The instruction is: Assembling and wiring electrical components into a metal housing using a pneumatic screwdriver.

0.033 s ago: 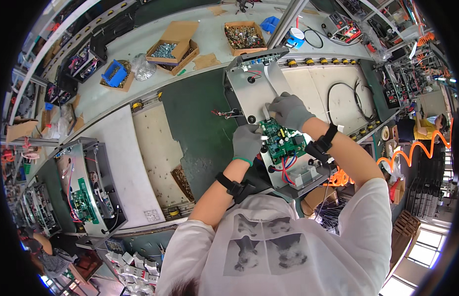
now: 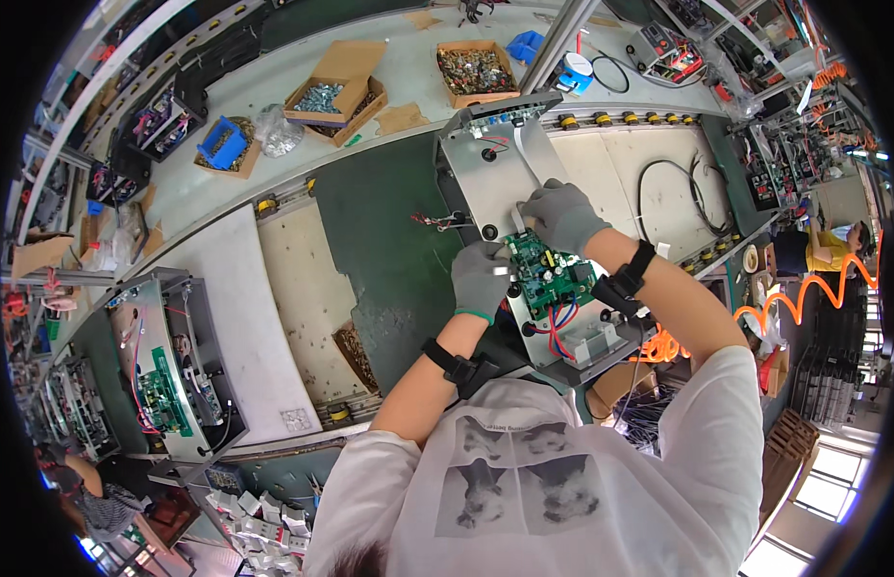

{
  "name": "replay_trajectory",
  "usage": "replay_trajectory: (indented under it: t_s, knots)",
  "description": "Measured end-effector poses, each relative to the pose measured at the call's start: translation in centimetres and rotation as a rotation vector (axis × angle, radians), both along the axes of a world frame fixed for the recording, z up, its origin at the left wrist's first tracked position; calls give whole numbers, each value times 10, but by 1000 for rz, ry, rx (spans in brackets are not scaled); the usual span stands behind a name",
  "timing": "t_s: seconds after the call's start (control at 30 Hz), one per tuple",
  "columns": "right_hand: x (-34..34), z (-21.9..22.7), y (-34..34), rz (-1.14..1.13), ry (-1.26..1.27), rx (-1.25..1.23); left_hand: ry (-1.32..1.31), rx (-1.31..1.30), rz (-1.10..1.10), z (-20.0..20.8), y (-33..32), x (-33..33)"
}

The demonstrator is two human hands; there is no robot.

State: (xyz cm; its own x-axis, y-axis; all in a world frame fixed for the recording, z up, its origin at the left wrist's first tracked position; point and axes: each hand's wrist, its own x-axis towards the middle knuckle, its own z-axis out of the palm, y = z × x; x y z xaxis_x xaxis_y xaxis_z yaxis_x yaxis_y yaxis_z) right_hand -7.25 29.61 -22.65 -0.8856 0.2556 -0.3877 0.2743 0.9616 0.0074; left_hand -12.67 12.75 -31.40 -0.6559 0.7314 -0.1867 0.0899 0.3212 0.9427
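My right hand [image 2: 562,217], in a grey glove, is closed on a flat grey ribbon cable [image 2: 530,159]. This cable runs down from a small board at the top end of an open metal chassis [image 2: 473,171]. Below my fingers, a green circuit board [image 2: 560,279] with many components sits in the chassis. At the board's left edge is my left hand [image 2: 480,279], also gloved, with fingertips pinched together; a pale bit shows there, too small to name. Red and blue wires [image 2: 559,332] loop off the board's lower part, beside a grey block [image 2: 593,346].
Past the line, a bench holds cardboard boxes of small metal parts [image 2: 474,73] and a blue bin [image 2: 223,144]. Another chassis [image 2: 168,370] stands at left. A black cable [image 2: 692,192] lies coiled at right, near an orange coiled hose [image 2: 803,298]. Other people are at both sides.
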Motion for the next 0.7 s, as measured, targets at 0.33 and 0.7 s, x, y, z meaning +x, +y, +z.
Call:
replay_trajectory:
  t_s: [0.33,0.7]
  knots:
    - [-30,15,-7,-313,-189,-273,-788,139,130,-1,2,-6]
    - [-33,4,4,-248,-344,-460,-664,99,268,15,4,15]
